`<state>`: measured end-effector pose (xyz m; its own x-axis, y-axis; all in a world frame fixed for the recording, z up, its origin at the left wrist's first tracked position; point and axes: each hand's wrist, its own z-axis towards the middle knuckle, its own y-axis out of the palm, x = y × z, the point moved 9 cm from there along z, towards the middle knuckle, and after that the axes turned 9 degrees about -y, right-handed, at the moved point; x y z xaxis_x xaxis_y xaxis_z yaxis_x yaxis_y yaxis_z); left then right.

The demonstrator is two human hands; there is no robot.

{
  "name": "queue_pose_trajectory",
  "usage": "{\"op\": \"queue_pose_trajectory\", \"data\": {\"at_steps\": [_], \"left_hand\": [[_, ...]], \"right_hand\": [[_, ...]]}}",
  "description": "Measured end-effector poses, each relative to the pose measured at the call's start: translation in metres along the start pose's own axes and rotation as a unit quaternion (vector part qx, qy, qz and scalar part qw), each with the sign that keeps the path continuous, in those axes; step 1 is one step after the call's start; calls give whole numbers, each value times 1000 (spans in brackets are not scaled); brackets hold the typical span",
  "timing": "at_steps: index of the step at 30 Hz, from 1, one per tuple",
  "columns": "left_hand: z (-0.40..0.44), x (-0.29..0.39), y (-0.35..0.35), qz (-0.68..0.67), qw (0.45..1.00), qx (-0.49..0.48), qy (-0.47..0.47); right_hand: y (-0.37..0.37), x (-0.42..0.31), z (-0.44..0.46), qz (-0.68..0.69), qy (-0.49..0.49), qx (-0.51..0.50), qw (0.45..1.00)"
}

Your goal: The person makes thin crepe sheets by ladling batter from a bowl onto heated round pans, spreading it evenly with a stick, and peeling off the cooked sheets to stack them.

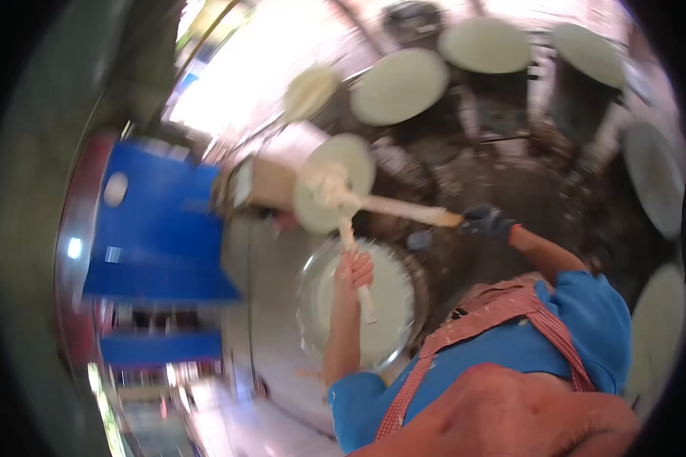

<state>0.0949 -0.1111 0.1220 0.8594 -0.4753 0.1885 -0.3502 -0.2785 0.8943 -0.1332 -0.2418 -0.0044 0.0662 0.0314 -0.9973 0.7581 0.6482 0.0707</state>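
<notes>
My left hand (pixel 356 270), bare, is closed round a pale stick (pixel 367 305) over a wide basin (pixel 303 305) of creamy pale batter (pixel 392 289). In a dark glove, my right hand (pixel 486 222) grips the end of a long-handled tool (pixel 404 207) coated in pale batter. The far ends of both tools meet over a round pale disc (pixel 358 164), where a lumpy batter-like mass (pixel 328 185) covers part of the surface. Motion blur hides the exact shape of the tool heads.
More round pale discs, among them one at the back (pixel 400 86) and one at the right (pixel 653 179), curve around a dark stained area (pixel 511 198). A cardboard box (pixel 270 183) stands left of the working disc, beside a blue panel (pixel 156 228).
</notes>
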Motion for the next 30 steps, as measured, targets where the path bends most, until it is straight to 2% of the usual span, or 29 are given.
{"op": "queue_pose_trajectory", "data": {"at_steps": [1, 3, 5, 6, 8, 10, 12, 13, 15, 16, 17, 18, 19, 20, 21, 23, 24, 26, 27, 28, 29, 30], "left_hand": [[36, -18, 8, -82, 989, -52, -107], [100, -64, 30, -188, 962, -3, -198], [177, -108, 18, -152, 953, 26, -260], [211, -143, 30, -207, 919, 14, -334], [271, -207, 63, -212, 892, 12, -399], [328, -273, 106, -205, 853, -19, -480], [370, -335, 144, -172, 794, -57, -580], [391, -362, 161, -149, 759, -78, -629], [439, -412, 194, 5, 780, -75, -622], [457, -433, 214, 100, 787, -86, -603], [477, -455, 234, 196, 784, -103, -579], [492, -482, 254, 203, 768, -113, -597], [514, -505, 269, 360, 743, -169, -539], [533, -524, 283, 504, 695, -224, -461], [541, -552, 287, 514, 674, -234, -476], [563, -600, 283, 563, 655, -200, -462], [571, -626, 281, 568, 636, -220, -474], [605, -661, 247, 614, 612, -208, -453], [623, -674, 231, 615, 600, -217, -464], [661, -671, 237, 736, 562, -258, -277], [680, -662, 257, 815, 500, -284, -72], [674, -655, 268, 811, 503, -288, -75]], "right_hand": [[-25, 8, -20, -99, -5, 4, 995], [-81, 15, -86, -262, 38, 27, 964], [-139, 20, -156, -357, 111, 79, 924], [-167, 32, -197, -383, 150, 105, 905], [-207, 40, -290, -204, 133, 274, 930], [-242, 51, -380, -422, 126, 327, 836], [-247, -18, -445, -565, 396, 297, 660], [-250, -16, -466, -561, 410, 302, 653], [-262, -21, -547, -451, 455, 519, 566], [-261, -31, -552, -443, 466, 528, 554], [-262, -63, -554, -420, 393, 625, 528], [-265, -93, -555, -395, 310, 713, 489], [-273, -111, -547, -392, 313, 729, 466], [-278, -136, -525, -435, 243, 737, 457], [-281, -154, -502, -472, 176, 740, 445], [-304, -156, -463, -505, 212, 703, 454], [-320, -154, -458, -502, 220, 717, 430], [-345, -115, -456, -445, 361, 710, 408], [-344, -111, -459, -439, 370, 717, 395], [-346, -99, -468, -394, 386, 730, 404], [-348, -89, -478, -350, 399, 738, 416], [-342, -89, -489, -359, 324, 767, 421]]}}
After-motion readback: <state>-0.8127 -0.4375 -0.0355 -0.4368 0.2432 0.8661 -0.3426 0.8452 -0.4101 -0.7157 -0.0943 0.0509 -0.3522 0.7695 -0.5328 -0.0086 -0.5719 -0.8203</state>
